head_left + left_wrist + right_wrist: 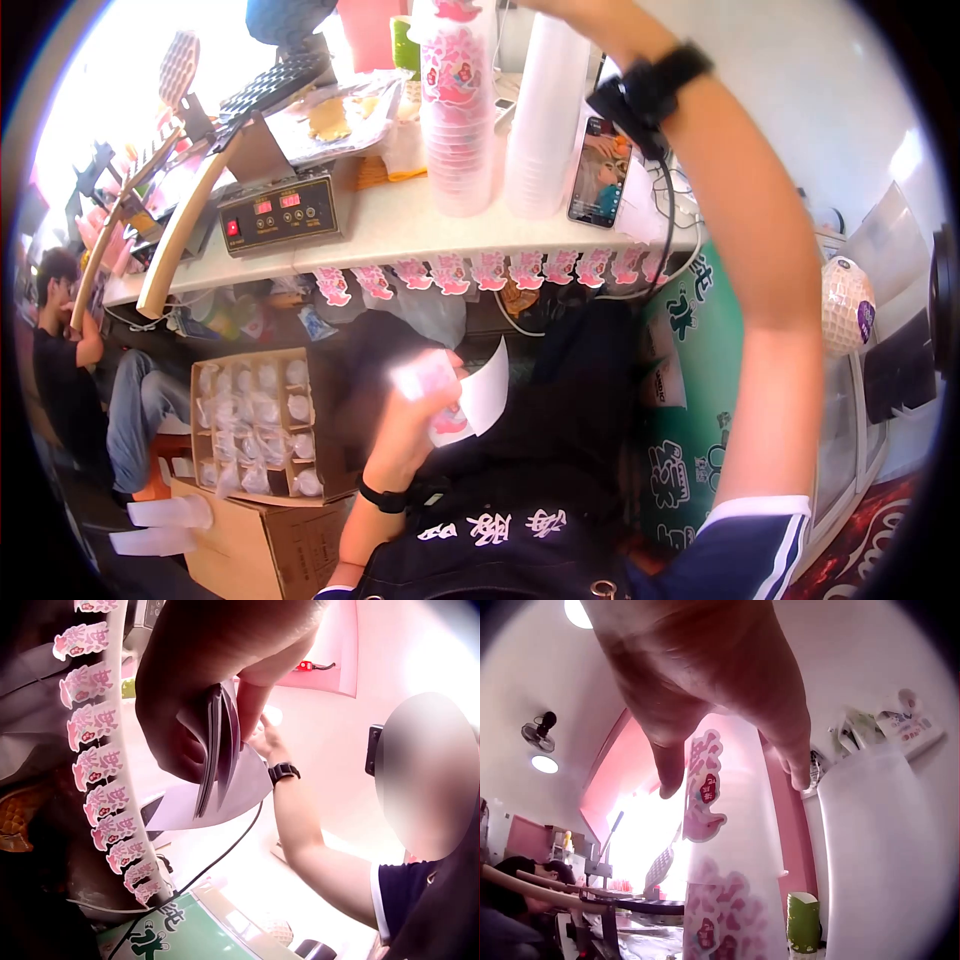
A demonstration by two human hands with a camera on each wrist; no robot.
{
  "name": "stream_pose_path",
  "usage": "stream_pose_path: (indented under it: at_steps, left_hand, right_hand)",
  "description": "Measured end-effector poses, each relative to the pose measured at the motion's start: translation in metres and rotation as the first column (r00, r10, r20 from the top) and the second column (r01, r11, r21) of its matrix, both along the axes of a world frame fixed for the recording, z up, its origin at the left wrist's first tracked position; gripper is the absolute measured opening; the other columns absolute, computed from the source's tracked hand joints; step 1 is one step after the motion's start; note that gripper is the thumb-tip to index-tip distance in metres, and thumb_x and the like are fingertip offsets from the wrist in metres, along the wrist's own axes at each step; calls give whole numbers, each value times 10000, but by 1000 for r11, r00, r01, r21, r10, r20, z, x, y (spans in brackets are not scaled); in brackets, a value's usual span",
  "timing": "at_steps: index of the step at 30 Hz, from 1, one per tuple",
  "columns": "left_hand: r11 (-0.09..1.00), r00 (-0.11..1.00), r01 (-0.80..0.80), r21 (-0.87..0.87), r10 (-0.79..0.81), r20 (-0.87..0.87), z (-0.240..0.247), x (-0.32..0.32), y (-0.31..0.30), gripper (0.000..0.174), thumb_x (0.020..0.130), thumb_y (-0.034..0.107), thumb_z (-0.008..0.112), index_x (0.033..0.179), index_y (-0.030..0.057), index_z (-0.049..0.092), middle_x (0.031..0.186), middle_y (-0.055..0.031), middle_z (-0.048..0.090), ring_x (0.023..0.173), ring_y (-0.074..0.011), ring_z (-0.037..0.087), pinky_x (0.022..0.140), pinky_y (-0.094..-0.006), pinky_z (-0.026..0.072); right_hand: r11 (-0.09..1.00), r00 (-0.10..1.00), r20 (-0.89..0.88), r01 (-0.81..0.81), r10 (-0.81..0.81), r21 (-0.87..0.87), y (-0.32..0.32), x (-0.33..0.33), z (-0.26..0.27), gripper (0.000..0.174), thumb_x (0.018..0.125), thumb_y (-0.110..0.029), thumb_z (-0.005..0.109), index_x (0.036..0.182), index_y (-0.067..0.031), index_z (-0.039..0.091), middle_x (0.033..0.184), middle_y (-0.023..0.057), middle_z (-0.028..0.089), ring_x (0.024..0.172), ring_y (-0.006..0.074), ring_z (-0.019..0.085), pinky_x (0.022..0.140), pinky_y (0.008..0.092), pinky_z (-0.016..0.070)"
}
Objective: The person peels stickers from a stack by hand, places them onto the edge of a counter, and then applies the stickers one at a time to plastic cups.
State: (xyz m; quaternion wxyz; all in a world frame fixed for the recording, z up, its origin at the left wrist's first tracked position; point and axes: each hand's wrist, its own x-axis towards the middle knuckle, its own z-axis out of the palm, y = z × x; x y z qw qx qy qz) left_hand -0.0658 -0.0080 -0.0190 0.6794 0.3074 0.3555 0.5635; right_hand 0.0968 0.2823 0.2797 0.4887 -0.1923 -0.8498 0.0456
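Note:
My left hand (405, 430) grips a small stack of sticker sheets (485, 392) over my lap. Seen from the left wrist, the sheets (214, 754) stand on edge between thumb and fingers, one fanned out below. High above the counter, my right hand (697, 667) holds a clear plastic cup (739, 795) from above, thumb on one side and fingers on the other. That cup bears a pink sticker (706, 787) and tops a tall stack of stickered cups (460, 130). Only the base of the right hand shows in the head view, at its upper edge.
A second stack of plain cups (545, 120) and a phone (600, 175) stand on the counter (390, 215). Pink stickers (490, 270) hang along its edge. Left are a waffle iron's control box (280, 215) and long handles (195, 230). Below sits a divided carton (255, 425); a person (70, 350) sits beyond.

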Motion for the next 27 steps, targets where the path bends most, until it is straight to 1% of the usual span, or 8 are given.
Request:
stream_pose_path:
  at_steps: [1,4,6,8,10,15,20,27]
  left_hand:
    - [1000,1000,-18,7,18,14,6,2,1,373,820,70,685,1170,38,561,939,-44,635,824,-113,616,722,-248,488]
    - [997,997,-1,83,-5,72,19,7,11,391,801,82,684,1167,31,557,955,-39,627,813,-97,604,713,-238,496]
    - [995,994,1,103,-12,109,33,17,16,388,812,90,691,1168,36,548,971,-36,625,831,-99,606,702,-239,491]
    - [993,993,23,115,-36,116,42,25,22,392,822,94,694,1181,39,548,979,-36,622,848,-102,608,721,-237,490]
    - [991,995,60,123,-69,75,48,35,28,381,863,66,671,1211,59,515,933,-40,594,855,-131,611,771,-256,491]
    - [983,989,138,121,-144,44,45,72,50,388,955,158,599,1306,41,483,965,-70,604,892,-165,624,833,-320,517]
    - [960,946,278,41,-280,162,33,110,76,342,1025,212,495,1293,2,477,984,-114,630,904,-228,651,874,-415,548]
    - [948,934,316,-49,-302,190,30,140,85,373,1038,264,482,1287,-13,488,1056,-159,663,981,-277,682,923,-422,557]
  right_hand:
    - [1000,1000,1,2,-2,-9,-21,5,-16,1040,731,-187,874,1502,20,209,1527,255,312,1346,353,446,1101,453,417]
    - [938,956,70,293,-285,-185,-88,25,-61,903,764,-310,833,1443,26,341,833,156,649,726,200,659,657,321,535]
    - [969,981,172,50,-94,242,-121,34,-109,809,749,-348,831,1368,-38,412,836,175,658,790,296,661,773,383,511]
    - [938,969,183,-98,166,-333,-181,53,-148,834,772,-278,810,1439,-39,371,874,174,658,877,294,657,824,393,487]
    - [576,944,110,-94,311,-812,-210,74,-165,721,791,-56,772,1427,-21,435,1101,91,635,982,205,628,979,345,434]
    - [664,960,-278,-228,32,-712,-225,122,-230,486,865,71,610,1331,-25,513,916,50,625,871,129,621,807,269,466]
    - [764,586,-665,-116,-463,-634,-191,159,-262,352,874,43,621,1193,-33,490,1025,34,594,882,73,568,768,216,452]
    - [740,647,-382,473,-661,-479,-23,198,-258,216,818,-13,694,1017,-10,610,1080,116,617,987,206,606,835,335,499]
